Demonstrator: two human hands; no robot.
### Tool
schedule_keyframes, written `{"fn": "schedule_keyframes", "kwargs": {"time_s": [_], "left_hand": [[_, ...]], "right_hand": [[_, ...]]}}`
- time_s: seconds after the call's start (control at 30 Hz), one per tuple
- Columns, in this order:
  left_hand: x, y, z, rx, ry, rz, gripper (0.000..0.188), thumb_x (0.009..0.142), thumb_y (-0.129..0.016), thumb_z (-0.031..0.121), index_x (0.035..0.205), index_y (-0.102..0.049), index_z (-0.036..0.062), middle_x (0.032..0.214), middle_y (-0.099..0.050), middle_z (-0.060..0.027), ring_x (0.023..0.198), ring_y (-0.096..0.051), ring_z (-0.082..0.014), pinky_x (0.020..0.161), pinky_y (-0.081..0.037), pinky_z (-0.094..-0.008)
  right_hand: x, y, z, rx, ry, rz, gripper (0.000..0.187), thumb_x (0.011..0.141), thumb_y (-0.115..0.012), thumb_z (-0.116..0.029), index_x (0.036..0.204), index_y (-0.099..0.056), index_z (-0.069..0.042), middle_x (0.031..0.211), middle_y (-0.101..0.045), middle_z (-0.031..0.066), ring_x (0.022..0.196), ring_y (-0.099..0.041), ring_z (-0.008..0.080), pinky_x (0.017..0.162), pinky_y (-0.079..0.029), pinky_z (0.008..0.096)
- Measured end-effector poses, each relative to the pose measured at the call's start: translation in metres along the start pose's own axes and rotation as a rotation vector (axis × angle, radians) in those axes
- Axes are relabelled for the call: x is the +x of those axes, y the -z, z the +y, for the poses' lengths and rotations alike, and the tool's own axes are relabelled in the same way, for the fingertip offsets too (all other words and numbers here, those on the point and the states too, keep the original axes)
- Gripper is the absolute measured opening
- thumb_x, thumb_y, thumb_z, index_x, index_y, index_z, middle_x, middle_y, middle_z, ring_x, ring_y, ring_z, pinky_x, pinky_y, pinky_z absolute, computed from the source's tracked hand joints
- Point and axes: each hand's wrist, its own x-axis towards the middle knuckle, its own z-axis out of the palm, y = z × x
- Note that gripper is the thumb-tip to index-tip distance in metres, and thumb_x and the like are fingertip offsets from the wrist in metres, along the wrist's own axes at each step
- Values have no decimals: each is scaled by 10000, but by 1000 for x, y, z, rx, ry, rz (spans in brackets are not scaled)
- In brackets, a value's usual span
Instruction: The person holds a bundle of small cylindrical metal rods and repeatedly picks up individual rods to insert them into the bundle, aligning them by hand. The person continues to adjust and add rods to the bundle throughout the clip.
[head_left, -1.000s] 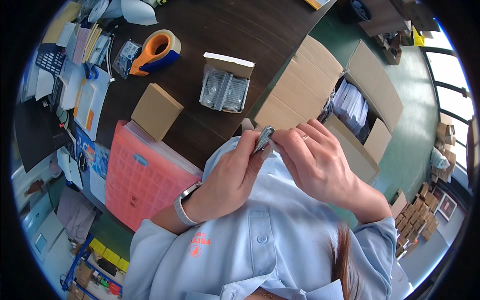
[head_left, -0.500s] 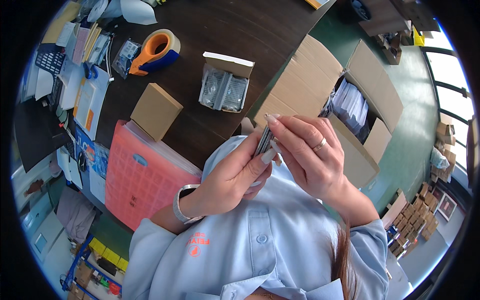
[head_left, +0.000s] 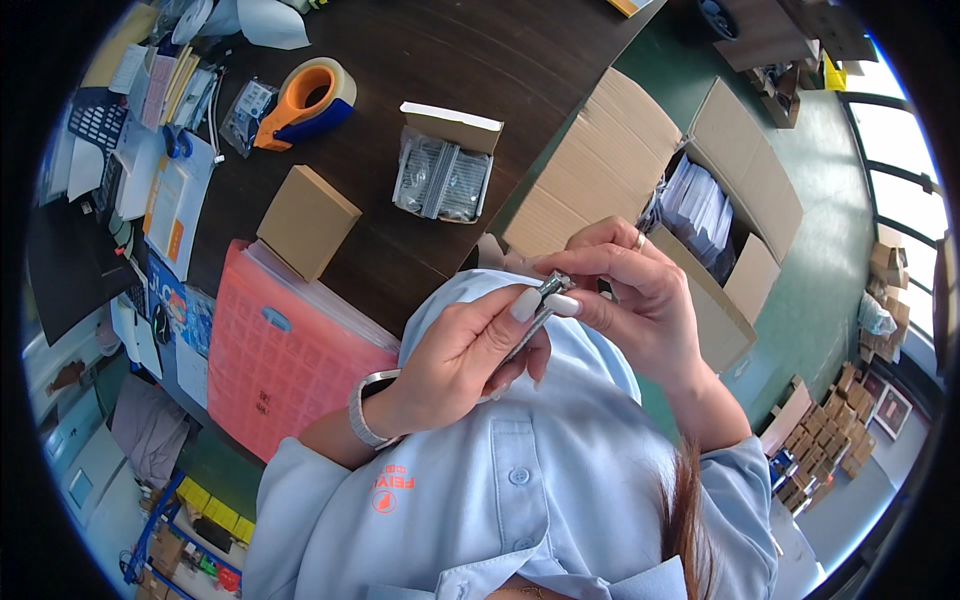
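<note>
In front of my shirt, my left hand [head_left: 450,355] is closed round a slim grey metallic bundle [head_left: 541,312], thumb along its side. The bundle is tilted, its upper end shiny; most of its lower part is hidden by my fingers, and I cannot make out its exact kind. At that upper end my right hand [head_left: 645,310] pinches with thumb and forefinger. Beyond my hands on the dark table stands a white box with its lid [head_left: 452,126] raised, holding clear plastic bags [head_left: 441,180] of small grey pieces.
A closed brown box [head_left: 308,222] touches a red translucent file case [head_left: 290,350] at left. Behind them lies an orange tape dispenser [head_left: 300,105]. Papers and stationery crowd the far left. To the right, an open carton [head_left: 600,160] holds white packets [head_left: 693,212].
My right hand has shifted slightly and turned, thumb and forefinger now at the bundle's upper end. The bundle tilts further right, with its shiny end showing. The boxes stay put.
</note>
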Motion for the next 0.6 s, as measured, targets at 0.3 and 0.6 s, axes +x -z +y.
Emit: {"fn": "schedule_keyframes", "kwargs": {"time_s": [0.3,0.6], "left_hand": [[5,-1,-3,290,-122,46,335,963,-343,281,1075,-469,-8,650,-541,-29,506,-451,-40,436,-323,-175],[10,-2,-8,631,-282,231,175,913,-467,163,1036,-489,40,609,-518,-153,533,-558,-276,471,-397,-318]], "right_hand": [[-5,0,-12,-312,136,163,142,731,-670,-49,867,-630,-34,762,-593,69,699,-581,186,591,-478,301],[-1,14,-22,-745,362,-31,167,687,-657,-13,845,-612,18,733,-574,97,677,-574,205,582,-476,293]]}}
